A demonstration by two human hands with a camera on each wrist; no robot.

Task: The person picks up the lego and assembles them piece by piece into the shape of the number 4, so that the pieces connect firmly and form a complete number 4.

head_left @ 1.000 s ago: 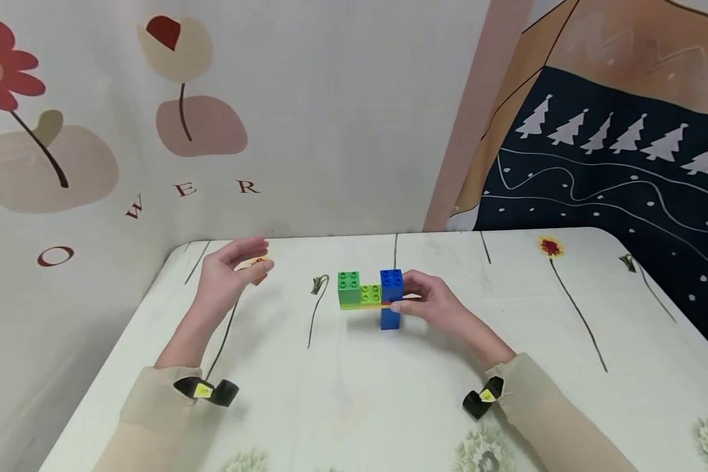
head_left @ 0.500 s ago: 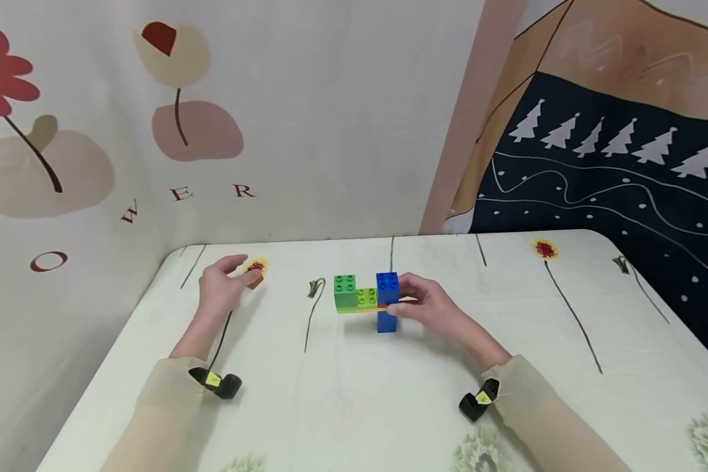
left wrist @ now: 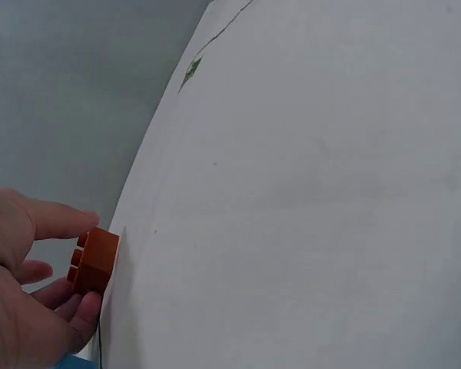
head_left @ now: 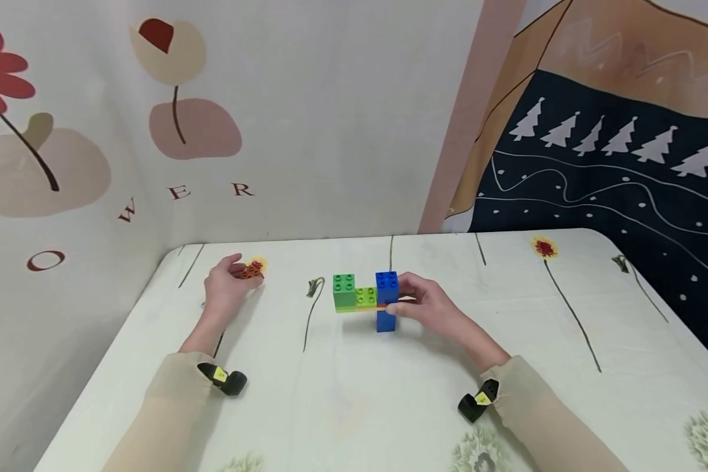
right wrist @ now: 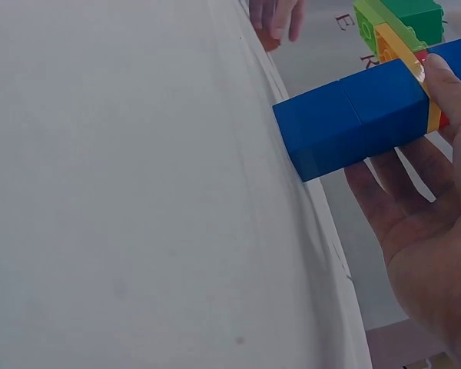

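Note:
My left hand [head_left: 227, 287] pinches an orange toy brick [head_left: 251, 272] at the far left of the table. In the left wrist view, thumb and fingers sit on opposite sides of the orange brick [left wrist: 97, 261], its studs turned toward the palm. My right hand [head_left: 427, 301] grips a built piece of toy bricks by its blue column [head_left: 387, 288]. From that column a thin layer reaches left, carrying a lime-green brick [head_left: 366, 297] and a taller green brick [head_left: 344, 290]. The right wrist view shows stacked blue bricks [right wrist: 353, 115] below a yellow-orange plate [right wrist: 406, 58] and a sliver of red.
A white cloth with printed flowers covers the table [head_left: 342, 393]. A small blue thing [left wrist: 75, 362] shows beneath the left hand, mostly hidden. Printed curtains [head_left: 330, 131] hang behind the table's far edge.
My left hand has come down from above the orange brick and now pinches it; the brick has turned so its studs show. My right hand holds the built piece nearly still.

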